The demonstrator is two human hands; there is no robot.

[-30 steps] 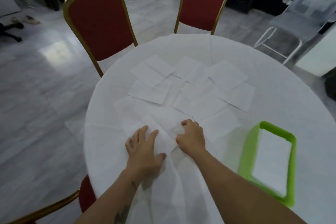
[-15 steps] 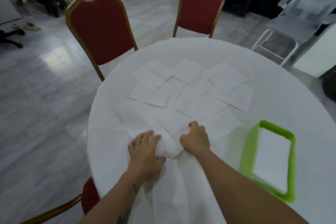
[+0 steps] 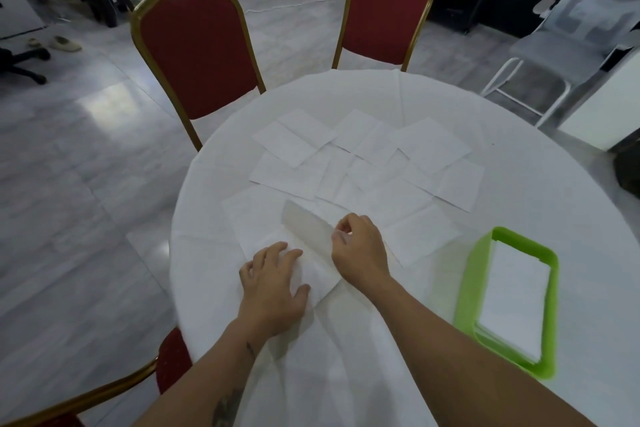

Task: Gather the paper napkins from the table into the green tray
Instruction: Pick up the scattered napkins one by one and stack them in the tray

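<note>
Several white paper napkins [image 3: 367, 163] lie spread and overlapping across the middle of the round table. My right hand [image 3: 358, 248] pinches the edge of the nearest napkin [image 3: 306, 224] and lifts it, so one half stands up off the cloth. My left hand [image 3: 273, 282] lies flat with straight fingers on the near part of that same napkin. The green tray [image 3: 483, 255] sits at the right, close to the table's near edge, with a stack of white napkins [image 3: 516, 295] inside it.
The round table wears a white cloth [image 3: 554, 191] that hangs toward me. Two red chairs with gold frames [image 3: 199, 52] [image 3: 382, 10] stand at the far side, a third [image 3: 104, 388] at the near left. A white chair [image 3: 540, 59] stands far right.
My right hand has risen a little and peeled the napkin's edge up off the table. My left hand stays pressed on the napkin's near part.
</note>
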